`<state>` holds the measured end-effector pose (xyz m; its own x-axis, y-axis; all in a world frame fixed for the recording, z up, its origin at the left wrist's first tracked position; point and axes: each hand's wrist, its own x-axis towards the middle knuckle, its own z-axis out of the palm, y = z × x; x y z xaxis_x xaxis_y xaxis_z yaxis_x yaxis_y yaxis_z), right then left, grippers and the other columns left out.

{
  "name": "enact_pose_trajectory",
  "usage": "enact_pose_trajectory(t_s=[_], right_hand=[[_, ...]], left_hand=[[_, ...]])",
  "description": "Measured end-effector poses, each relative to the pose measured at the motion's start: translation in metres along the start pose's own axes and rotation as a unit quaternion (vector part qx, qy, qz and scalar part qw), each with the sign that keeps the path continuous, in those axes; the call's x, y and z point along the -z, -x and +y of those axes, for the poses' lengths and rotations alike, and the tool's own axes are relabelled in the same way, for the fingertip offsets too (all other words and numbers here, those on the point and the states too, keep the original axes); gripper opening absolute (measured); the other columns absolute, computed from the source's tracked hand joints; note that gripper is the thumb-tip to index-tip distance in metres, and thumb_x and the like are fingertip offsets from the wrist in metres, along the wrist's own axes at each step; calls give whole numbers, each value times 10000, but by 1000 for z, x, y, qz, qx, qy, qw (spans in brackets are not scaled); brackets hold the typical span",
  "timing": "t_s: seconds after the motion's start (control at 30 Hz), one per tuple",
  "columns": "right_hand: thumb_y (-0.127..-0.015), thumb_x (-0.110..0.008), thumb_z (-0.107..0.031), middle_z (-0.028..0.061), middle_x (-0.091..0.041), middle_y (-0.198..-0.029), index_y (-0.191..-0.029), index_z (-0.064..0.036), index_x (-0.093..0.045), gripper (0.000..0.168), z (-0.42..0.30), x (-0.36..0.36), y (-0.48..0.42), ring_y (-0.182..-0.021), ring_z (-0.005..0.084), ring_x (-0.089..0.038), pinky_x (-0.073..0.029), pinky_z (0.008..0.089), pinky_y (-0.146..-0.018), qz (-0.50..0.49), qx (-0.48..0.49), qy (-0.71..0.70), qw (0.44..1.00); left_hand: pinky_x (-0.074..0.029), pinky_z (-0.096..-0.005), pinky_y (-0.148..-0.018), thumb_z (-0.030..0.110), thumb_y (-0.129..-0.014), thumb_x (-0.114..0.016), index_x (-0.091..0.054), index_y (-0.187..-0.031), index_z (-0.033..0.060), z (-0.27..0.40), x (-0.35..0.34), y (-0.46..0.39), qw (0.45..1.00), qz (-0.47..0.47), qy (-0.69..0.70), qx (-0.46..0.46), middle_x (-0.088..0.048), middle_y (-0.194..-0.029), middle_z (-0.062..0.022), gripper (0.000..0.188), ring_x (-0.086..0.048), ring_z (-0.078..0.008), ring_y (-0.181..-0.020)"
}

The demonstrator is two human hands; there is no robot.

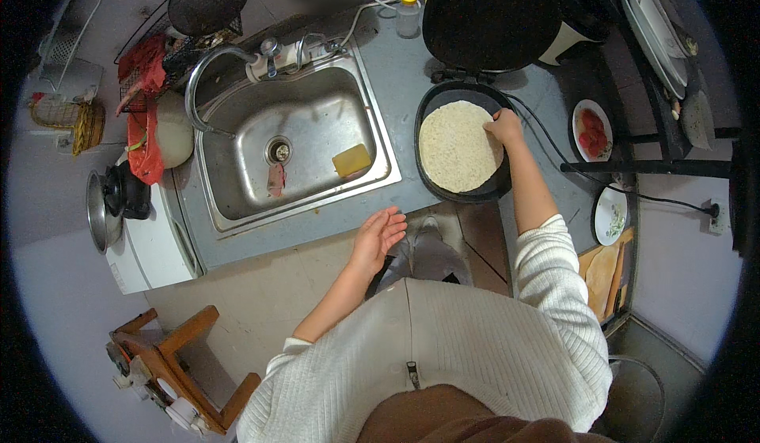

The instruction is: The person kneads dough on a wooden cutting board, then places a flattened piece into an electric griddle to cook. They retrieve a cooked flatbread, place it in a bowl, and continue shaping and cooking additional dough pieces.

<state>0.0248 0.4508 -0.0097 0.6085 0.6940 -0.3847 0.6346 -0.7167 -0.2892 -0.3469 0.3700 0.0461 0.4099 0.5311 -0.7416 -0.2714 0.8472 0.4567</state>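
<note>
A round, pale flatbread [457, 146] lies in the black lower pan [423, 177] of an electric griddle. The griddle's dark lid [493, 18] stands raised behind it. My right hand [506, 128] pinches the flatbread's right edge between thumb and fingers. My left hand [380, 235] hangs in front of the counter's edge, palm turned up and fingers slightly apart, with nothing in it. Left of the griddle is a stainless steel sink [249, 170], holding a yellow sponge [351, 160] and a small reddish scrap [276, 180] near the drain.
A squeeze bottle [408, 12] with a yellow cap stands behind the sink. A black cord [546, 134] crosses the right counter to a wall outlet. Along that side sit a plate of red food [592, 131], a plate with green bits [610, 216] and a wooden board [620, 247].
</note>
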Motion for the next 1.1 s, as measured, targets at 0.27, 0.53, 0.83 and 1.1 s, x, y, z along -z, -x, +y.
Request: enact_pose_trajectory(t_s=[0.27,0.53,0.83,1.1], right_hand=[[-634,-733,-233,130,-656,-915,-870,-69,-658,296,3,14,-8,-876,276,-627,-494,389,-760,-39,20,27,999],[-711,-690,-194,129,-613,-1080,-1005,-75,-621,325,4,34,20,-940,283,-604,-490,356,-800,91,51,152,983],[-822,-514,-513,22,-181,-1496,-1371,-279,-361,617,-15,-50,79,-1384,276,-110,-120,648,-1025,34,377,166,910],[-842,-497,-476,43,-223,-1476,-1375,-232,-355,603,-51,-68,66,-1367,255,-163,-151,613,-1032,122,280,141,942]], left_hand=[[-498,-285,-765,241,-942,-468,-527,-1126,24,-7,-1,0,1000,17,13,-4,-617,-983,-90,291,-602,-168,-877],[-497,-286,-765,244,-941,-471,-529,-1120,23,-5,-12,-3,1000,22,4,-8,-618,-984,-94,291,-603,-169,-874],[-495,-279,-762,247,-938,-480,-527,-1130,26,-10,-12,-15,1000,19,7,0,-616,-989,-91,297,-603,-167,-880],[-495,-272,-764,235,-939,-479,-532,-1134,26,-8,-10,-16,1000,20,6,5,-622,-986,-86,290,-604,-156,-877]])
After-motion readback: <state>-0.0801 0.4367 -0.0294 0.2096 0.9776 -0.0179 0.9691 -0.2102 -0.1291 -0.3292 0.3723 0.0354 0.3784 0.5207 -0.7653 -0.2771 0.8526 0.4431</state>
